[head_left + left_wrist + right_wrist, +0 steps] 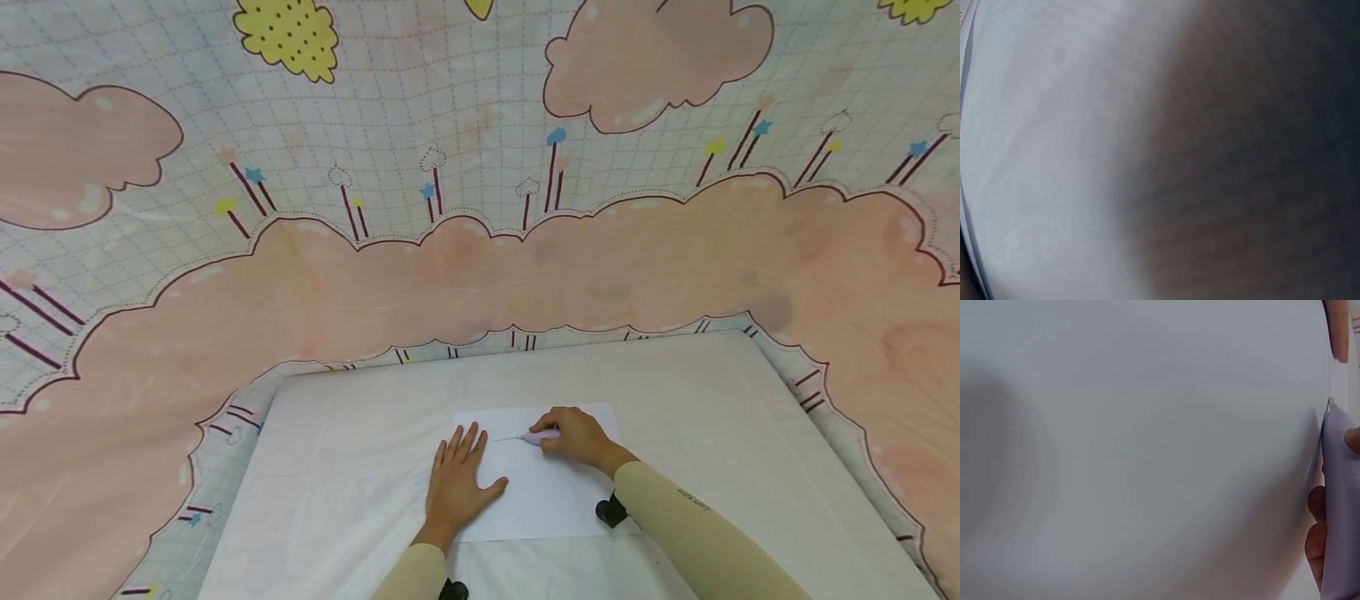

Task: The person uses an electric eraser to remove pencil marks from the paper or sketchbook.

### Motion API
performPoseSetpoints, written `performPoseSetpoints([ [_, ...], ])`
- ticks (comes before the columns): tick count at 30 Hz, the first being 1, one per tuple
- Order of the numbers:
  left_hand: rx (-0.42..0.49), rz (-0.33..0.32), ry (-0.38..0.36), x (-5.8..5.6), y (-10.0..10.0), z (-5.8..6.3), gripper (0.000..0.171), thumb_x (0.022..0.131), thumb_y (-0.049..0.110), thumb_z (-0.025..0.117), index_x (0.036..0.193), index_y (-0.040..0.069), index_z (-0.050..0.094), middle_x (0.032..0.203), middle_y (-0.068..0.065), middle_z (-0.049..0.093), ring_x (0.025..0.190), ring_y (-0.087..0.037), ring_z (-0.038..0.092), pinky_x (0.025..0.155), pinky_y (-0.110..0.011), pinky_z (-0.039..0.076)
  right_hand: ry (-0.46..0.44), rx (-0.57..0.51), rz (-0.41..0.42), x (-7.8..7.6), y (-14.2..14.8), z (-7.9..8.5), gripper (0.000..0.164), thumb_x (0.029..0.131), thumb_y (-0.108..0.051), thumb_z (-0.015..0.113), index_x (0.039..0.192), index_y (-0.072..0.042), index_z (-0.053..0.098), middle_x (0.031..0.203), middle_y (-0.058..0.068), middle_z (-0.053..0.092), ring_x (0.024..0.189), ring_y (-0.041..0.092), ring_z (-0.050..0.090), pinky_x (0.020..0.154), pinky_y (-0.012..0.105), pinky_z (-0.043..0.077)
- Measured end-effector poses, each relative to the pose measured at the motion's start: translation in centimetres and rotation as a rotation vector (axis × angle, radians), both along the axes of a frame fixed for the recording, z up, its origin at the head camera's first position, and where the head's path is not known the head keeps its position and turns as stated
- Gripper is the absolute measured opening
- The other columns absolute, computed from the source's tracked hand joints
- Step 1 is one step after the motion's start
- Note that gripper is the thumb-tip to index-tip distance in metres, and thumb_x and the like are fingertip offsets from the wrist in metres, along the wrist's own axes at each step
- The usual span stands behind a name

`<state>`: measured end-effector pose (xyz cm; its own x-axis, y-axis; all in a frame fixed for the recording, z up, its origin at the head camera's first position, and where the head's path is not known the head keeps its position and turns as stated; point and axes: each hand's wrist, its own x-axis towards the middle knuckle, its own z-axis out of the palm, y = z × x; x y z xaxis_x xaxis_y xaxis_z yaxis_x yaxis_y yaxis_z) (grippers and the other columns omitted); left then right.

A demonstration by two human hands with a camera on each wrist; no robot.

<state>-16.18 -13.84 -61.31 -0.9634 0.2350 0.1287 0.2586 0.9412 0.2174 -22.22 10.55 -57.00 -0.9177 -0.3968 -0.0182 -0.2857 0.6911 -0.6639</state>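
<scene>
A white sheet of paper (540, 504) lies on the white-covered table. My left hand (457, 490) rests flat on the sheet's left part, fingers spread and thumb out to the side. Gripped in my right hand (581, 437) is a lavender handheld tool (542, 437) with a small narrow tip pointing left, over the upper part of the sheet. A thin line (504, 439) runs on the paper from the tip toward the left hand. The right wrist view shows the tool's smooth, thick body (1341, 487) with fingers around it. Blur and shadow fill most of the left wrist view.
The white tabletop (345, 467) spreads around the sheet on all sides. Behind and beside it hangs a patterned cloth (480, 275) with clouds and a grid. A black wrist mount (611, 511) sits at the right cuff, another (453, 590) at the left cuff.
</scene>
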Motion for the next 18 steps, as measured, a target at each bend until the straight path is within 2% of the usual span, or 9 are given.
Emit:
performPoseSetpoints([
  [4, -0.003, 0.004, 0.0, 0.0, -0.1, -0.1, 0.086, 0.083, 0.07, 0.056, 0.151, 0.02, 0.041, 0.16, 0.001, 0.032, 0.151, -0.024, 0.021, 0.122, -0.049, 0.018, -0.015, -0.01, -0.013, 0.2, 0.4, 0.2, 0.022, 0.081, -0.012, 0.078, 0.103, -0.018, 0.078, 0.1, -0.007, 0.071, 0.097, 0.014, 0.065, 0.089, 0.04, 0.054],
  [11, -0.003, 0.006, -0.016, 0.0, -0.1, 0.1, 0.086, 0.083, 0.07, 0.055, 0.151, 0.019, 0.041, 0.161, 0.001, 0.031, 0.151, -0.024, 0.021, 0.122, -0.049, 0.017, 0.01, 0.017, -0.01, 0.1, 1.4, -0.1, 0.022, 0.081, -0.012, 0.077, 0.102, -0.019, 0.077, 0.099, -0.008, 0.07, 0.096, 0.014, 0.064, 0.087, 0.039, 0.054],
  [18, 0.005, 0.007, -0.031, 0.1, 0.1, 0.2, 0.086, 0.083, 0.07, 0.056, 0.152, 0.019, 0.041, 0.161, 0.001, 0.031, 0.151, -0.024, 0.02, 0.122, -0.048, 0.016, 0.006, 0.0, 0.004, 0.1, 1.1, 0.0, 0.023, 0.081, -0.012, 0.077, 0.103, -0.018, 0.077, 0.099, -0.007, 0.07, 0.095, 0.013, 0.064, 0.087, 0.039, 0.054],
])
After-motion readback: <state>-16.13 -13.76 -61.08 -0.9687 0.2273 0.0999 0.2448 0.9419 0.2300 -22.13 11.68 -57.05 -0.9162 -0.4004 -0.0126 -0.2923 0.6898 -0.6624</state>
